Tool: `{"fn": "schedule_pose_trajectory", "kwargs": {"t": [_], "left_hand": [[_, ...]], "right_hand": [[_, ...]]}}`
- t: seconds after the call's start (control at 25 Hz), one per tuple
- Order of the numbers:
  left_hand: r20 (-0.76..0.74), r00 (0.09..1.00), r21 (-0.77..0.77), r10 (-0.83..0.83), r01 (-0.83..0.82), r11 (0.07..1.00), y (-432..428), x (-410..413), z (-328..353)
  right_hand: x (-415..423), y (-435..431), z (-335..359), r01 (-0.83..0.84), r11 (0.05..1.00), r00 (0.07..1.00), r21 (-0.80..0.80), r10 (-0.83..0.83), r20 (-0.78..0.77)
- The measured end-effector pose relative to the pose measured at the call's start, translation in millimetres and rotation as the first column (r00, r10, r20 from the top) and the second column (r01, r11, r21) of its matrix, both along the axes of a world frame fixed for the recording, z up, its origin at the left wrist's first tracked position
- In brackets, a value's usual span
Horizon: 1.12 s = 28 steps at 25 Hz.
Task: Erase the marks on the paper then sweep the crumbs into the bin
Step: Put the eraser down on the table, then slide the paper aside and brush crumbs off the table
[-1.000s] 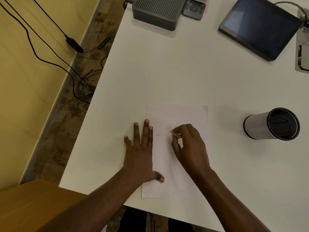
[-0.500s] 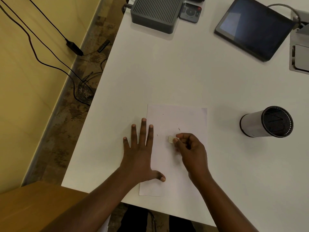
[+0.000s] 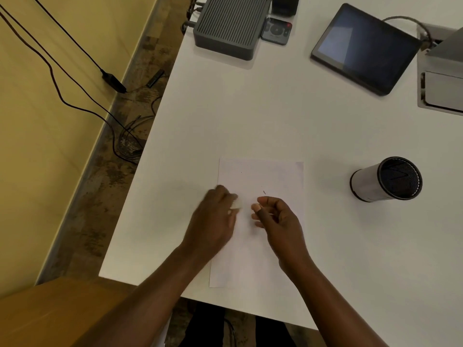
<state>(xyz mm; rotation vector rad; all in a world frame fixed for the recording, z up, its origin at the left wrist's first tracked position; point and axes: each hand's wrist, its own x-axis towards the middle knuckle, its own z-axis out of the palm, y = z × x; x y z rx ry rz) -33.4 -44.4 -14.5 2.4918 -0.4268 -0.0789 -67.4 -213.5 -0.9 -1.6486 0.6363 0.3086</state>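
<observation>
A white sheet of paper [image 3: 260, 176] lies near the front edge of the white table [image 3: 250, 116]. One small dark mark [image 3: 264, 192] shows on it, just above my right hand. My left hand [image 3: 213, 221] is blurred over the paper's left edge, its fingertips closed on a small white eraser [image 3: 236, 204]. Over the middle of the sheet, my right hand [image 3: 278, 221] has its fingers loosely curled and apart, with nothing in them. The bin, a black mesh cylinder [image 3: 385, 179], lies on its side to the right of the paper. Its mouth faces right.
At the back of the table stand a grey ribbed box [image 3: 230, 28], a remote [image 3: 276, 31], a dark tablet [image 3: 363, 46] and a grey cable hatch [image 3: 441, 91]. The table's left edge drops to a floor with cables [image 3: 130, 144]. A wooden surface [image 3: 50, 311] sits front left.
My left hand lifted from lying flat on the paper and closed on the eraser, which my right hand held before. The right hand's fingers have let go.
</observation>
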Motion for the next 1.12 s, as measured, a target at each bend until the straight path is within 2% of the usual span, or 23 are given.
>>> {"fn": "schedule_pose_trajectory", "kwargs": {"t": [0.04,0.08,0.16,0.24,0.32,0.48,0.56,0.64,0.72,0.76,0.92,1.12], "left_hand": [[-0.007,0.994,-0.017,0.110,-0.111,0.994,11.4,4.6,-1.8],[-0.011,0.972,-0.037,0.236,-0.236,0.971,24.7,9.3,-3.7],[-0.002,0.884,-0.029,0.468,-0.468,0.883,53.7,20.1,-9.3],[-0.014,0.787,0.028,0.617,-0.617,0.787,82.1,29.0,-18.5],[-0.061,0.721,0.056,0.690,-0.688,0.724,102.0,32.0,-31.8],[-0.120,0.703,0.069,0.701,-0.698,0.713,115.0,29.0,-39.3],[-0.071,0.692,0.099,0.718,-0.712,0.695,108.0,24.2,-31.3],[-0.039,0.735,0.096,0.677,-0.672,0.734,88.8,10.1,-20.7],[-0.174,0.792,0.101,0.585,-0.577,0.811,53.6,-13.8,-12.8],[-0.266,0.791,0.112,0.551,-0.542,0.833,34.6,-26.7,-10.6],[-0.456,0.702,0.102,0.547,-0.570,0.815,-13.7,-57.5,-3.6],[-0.623,0.542,0.144,0.564,-0.629,0.764,-16.9,-58.3,-0.5]], "right_hand": [[-3.9,-3.7,-2.6,-0.073,0.976,0.994,-0.207,0.088,0.064],[-9.0,-7.6,-5.1,-0.119,0.908,0.975,-0.402,0.184,0.127],[-19.4,-16.3,-11.9,-0.178,0.759,0.928,-0.627,0.342,0.150],[-29.2,-24.2,-21.4,-0.279,0.664,0.910,-0.694,0.414,0.030],[-37.9,-30.0,-31.6,-0.385,0.575,0.882,-0.722,0.459,-0.105],[-53.9,-31.1,-45.5,-0.456,0.473,0.842,-0.754,0.505,-0.193],[-58.3,-29.6,-46.5,-0.463,0.470,0.839,-0.752,0.506,-0.201],[-61.0,-27.9,-46.2,-0.476,0.477,0.836,-0.739,0.506,-0.212],[-65.8,-26.9,-45.0,-0.480,0.475,0.836,-0.738,0.502,-0.220],[-69.6,-26.4,-43.8,-0.481,0.474,0.836,-0.737,0.500,-0.224],[-92.3,-22.8,-42.4,-0.486,0.492,0.843,-0.722,0.483,-0.238],[-122.8,-19.6,-40.7,-0.458,0.546,0.873,-0.701,0.423,-0.241]]}}
